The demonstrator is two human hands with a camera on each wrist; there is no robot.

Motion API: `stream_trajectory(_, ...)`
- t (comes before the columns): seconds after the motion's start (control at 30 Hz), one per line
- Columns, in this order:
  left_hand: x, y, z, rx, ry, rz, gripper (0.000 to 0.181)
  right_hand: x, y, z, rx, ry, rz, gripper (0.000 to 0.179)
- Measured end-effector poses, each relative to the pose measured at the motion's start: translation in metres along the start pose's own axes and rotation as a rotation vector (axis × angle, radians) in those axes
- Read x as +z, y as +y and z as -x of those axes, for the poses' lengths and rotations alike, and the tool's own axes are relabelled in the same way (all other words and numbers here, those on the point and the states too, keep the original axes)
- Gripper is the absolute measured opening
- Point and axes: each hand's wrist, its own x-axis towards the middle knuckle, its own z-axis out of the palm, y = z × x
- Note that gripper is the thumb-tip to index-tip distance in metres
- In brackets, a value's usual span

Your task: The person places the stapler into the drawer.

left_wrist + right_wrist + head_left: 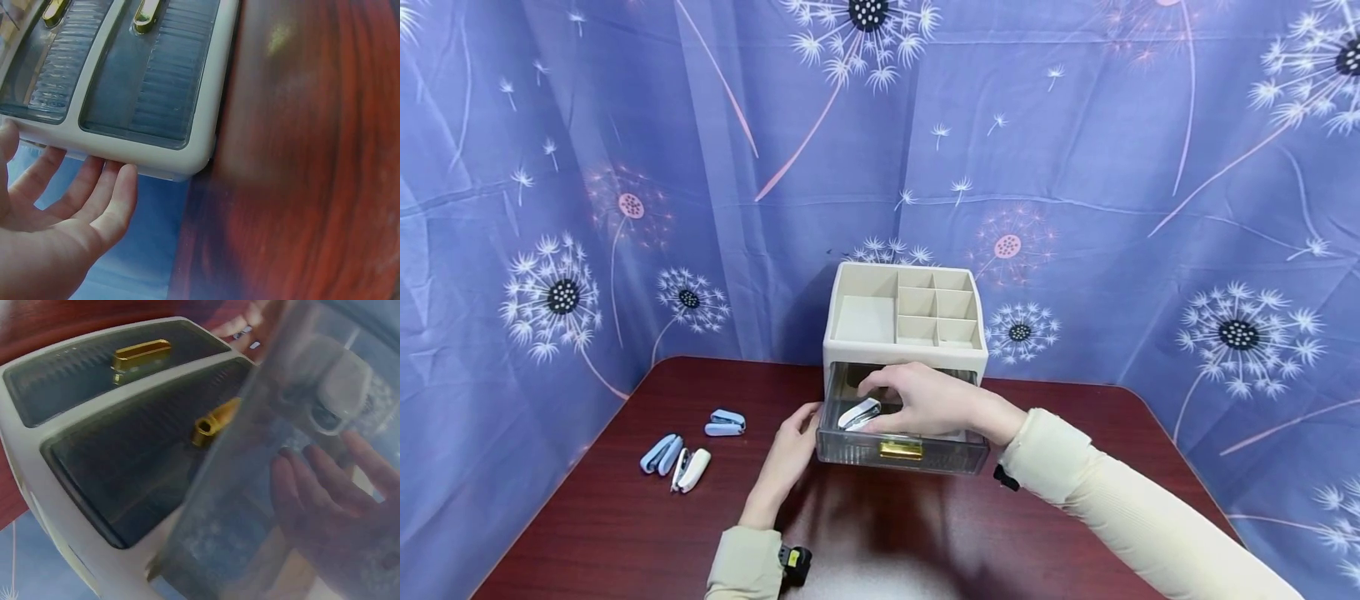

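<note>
A cream desktop organizer (906, 354) stands at the back of the table with its smoky clear top drawer (853, 448) pulled out. Inside the drawer's left part lies a small white stapler (859, 414). My right hand (925, 398) reaches into the drawer from above, thumb at the stapler's near side and fingers spread apart over its far side. Seen through the clear plastic in the right wrist view, the fingertips (287, 453) are close by the stapler (344, 387). My left hand (790, 450) rests its fingertips against the organizer's left side, fingers slightly bent.
Two light blue staplers, one farther back (726, 422) and one nearer (662, 454), lie on the dark red table (647, 542) at left beside a white stapler (694, 471). Open compartments (936, 304) top the organizer. Below are closed drawers (144, 450) with gold handles.
</note>
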Motion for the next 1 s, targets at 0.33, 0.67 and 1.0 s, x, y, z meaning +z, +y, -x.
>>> stream_trajectory(0.33,-0.002,0.0,0.0,0.013,-0.002,0.011,0.034,-0.021,-0.01,0.026,0.056,0.072,-0.055,0.044)
stream_trajectory(0.67,0.001,-0.001,-0.001,0.021,-0.009,0.031,0.034,-0.038,-0.006,0.079,0.087,0.304,0.06,0.04)
stream_trajectory(1.0,0.001,-0.001,0.001,0.02,-0.005,0.014,0.037,-0.053,0.024,0.148,0.328,0.593,-0.026,0.042)
